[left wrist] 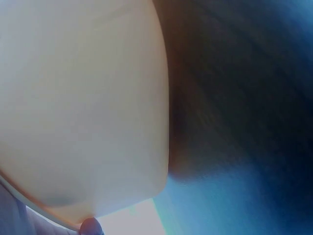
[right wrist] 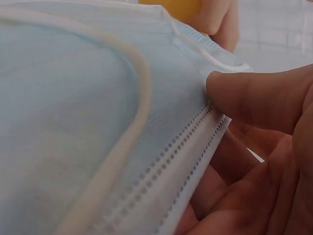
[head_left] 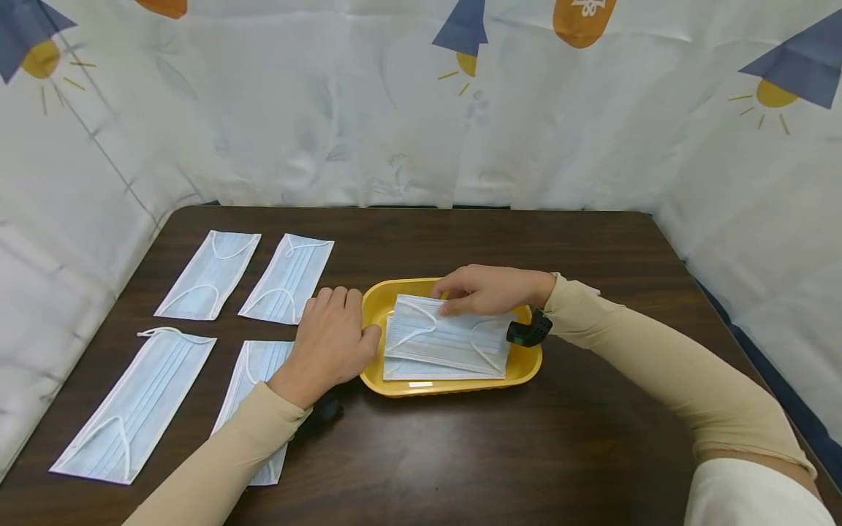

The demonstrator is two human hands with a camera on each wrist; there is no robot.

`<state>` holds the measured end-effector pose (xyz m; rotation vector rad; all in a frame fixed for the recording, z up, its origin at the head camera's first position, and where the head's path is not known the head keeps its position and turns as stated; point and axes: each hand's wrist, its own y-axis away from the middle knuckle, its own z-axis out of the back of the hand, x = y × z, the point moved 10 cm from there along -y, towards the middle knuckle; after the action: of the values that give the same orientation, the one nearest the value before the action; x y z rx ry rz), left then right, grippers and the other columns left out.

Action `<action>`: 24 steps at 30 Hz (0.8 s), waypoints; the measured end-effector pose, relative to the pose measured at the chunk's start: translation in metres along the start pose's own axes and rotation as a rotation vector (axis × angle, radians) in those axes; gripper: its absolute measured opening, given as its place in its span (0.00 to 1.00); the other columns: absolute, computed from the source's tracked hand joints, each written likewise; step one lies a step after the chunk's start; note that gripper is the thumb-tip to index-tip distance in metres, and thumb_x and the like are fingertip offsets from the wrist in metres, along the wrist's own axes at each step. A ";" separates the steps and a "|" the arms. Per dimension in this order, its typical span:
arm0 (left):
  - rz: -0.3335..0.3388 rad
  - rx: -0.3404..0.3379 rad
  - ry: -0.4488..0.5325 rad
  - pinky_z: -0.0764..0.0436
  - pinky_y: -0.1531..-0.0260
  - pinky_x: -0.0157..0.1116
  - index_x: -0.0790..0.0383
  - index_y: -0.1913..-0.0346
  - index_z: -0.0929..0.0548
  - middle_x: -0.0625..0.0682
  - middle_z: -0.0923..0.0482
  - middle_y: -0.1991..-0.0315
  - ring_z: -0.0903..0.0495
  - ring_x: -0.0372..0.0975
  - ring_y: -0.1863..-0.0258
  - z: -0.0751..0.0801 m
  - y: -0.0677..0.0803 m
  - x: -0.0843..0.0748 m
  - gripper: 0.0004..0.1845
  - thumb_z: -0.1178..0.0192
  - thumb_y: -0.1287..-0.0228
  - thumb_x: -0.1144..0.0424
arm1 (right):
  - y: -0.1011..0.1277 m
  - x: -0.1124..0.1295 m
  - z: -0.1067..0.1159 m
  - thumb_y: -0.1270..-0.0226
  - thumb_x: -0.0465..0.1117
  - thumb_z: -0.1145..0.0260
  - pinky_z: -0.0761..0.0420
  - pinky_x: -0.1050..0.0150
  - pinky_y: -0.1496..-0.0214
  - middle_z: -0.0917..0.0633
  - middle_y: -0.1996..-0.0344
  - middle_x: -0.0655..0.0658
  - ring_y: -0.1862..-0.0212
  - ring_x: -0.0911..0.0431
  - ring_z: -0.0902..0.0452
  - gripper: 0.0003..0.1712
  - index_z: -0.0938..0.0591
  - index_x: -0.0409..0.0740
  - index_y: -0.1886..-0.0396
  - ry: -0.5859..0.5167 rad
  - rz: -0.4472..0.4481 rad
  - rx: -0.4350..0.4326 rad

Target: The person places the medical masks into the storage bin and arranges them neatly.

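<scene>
A yellow tray point(head_left: 376, 305) sits mid-table with a small stack of pale blue face masks in it. My right hand point(head_left: 483, 290) pinches the far edge of the top mask point(head_left: 447, 340); the right wrist view shows my thumb point(right wrist: 259, 95) pressed on the mask point(right wrist: 73, 122) with fingers under its stitched edge. My left hand point(head_left: 329, 340) lies flat with straight fingers beside the tray's left rim, thumb against it, partly over another mask point(head_left: 258, 361). The left wrist view is blurred and shows only the yellow tray wall point(left wrist: 83, 107) up close.
Several more masks lie flat on the dark wooden table point(head_left: 592, 438) to the left: two at the back point(head_left: 209, 274) point(head_left: 288, 277) and one near the front left point(head_left: 138, 402). White patterned cloth walls surround the table on three sides.
</scene>
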<state>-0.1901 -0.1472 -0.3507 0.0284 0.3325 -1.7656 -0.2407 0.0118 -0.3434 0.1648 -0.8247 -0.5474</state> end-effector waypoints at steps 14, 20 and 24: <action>-0.004 -0.007 -0.014 0.37 0.64 0.42 0.69 0.60 0.25 0.56 0.31 0.70 0.35 0.49 0.66 0.000 -0.002 -0.002 0.16 0.45 0.37 0.55 | -0.023 0.005 -0.022 0.20 0.43 0.42 0.26 0.66 0.53 0.17 0.60 0.52 0.62 0.61 0.24 0.09 0.18 0.51 0.47 0.039 0.025 0.129; -0.002 -0.007 -0.011 0.38 0.64 0.42 0.69 0.60 0.25 0.56 0.31 0.70 0.35 0.49 0.65 0.000 -0.001 -0.002 0.17 0.45 0.37 0.55 | -0.027 0.001 -0.022 0.20 0.44 0.43 0.29 0.67 0.58 0.20 0.66 0.53 0.67 0.61 0.27 0.09 0.19 0.50 0.49 0.071 0.004 0.130; 0.002 -0.005 -0.013 0.38 0.64 0.42 0.69 0.59 0.25 0.56 0.30 0.70 0.35 0.48 0.65 0.000 0.000 -0.001 0.17 0.45 0.36 0.55 | -0.028 -0.001 -0.019 0.20 0.46 0.41 0.28 0.66 0.59 0.19 0.69 0.53 0.68 0.61 0.28 0.11 0.19 0.51 0.46 0.074 -0.015 0.116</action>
<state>-0.1903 -0.1465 -0.3509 0.0139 0.3270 -1.7618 -0.2386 -0.0129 -0.3663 0.2957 -0.7839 -0.5048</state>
